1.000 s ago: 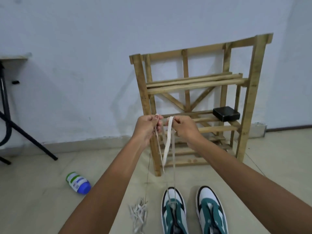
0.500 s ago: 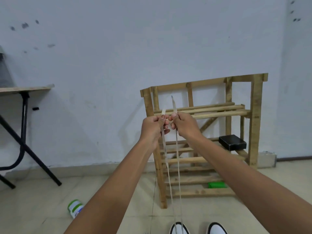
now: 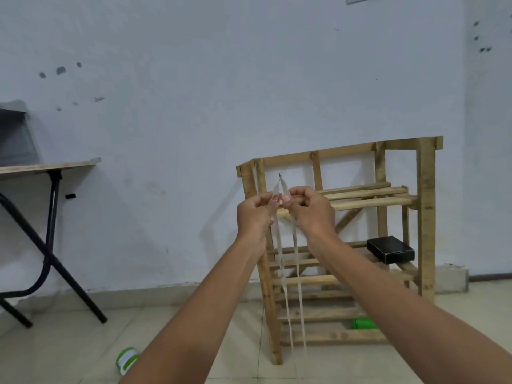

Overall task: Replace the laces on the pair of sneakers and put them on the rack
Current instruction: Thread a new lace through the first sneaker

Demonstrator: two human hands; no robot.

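Both hands — left hand [image 3: 253, 217] and right hand [image 3: 311, 212] — pinch the long white flat lace [image 3: 285, 273], one strand each, tips together. Behind them stands the wooden slat rack [image 3: 425, 217]. Hands are higher than before — the sneakers have dropped out of view.

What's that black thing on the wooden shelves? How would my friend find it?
Find the wooden rack against the white wall. On its middle shelf, at the right end, sits a small black box. It is the only dark thing there; the green object lies lower down.
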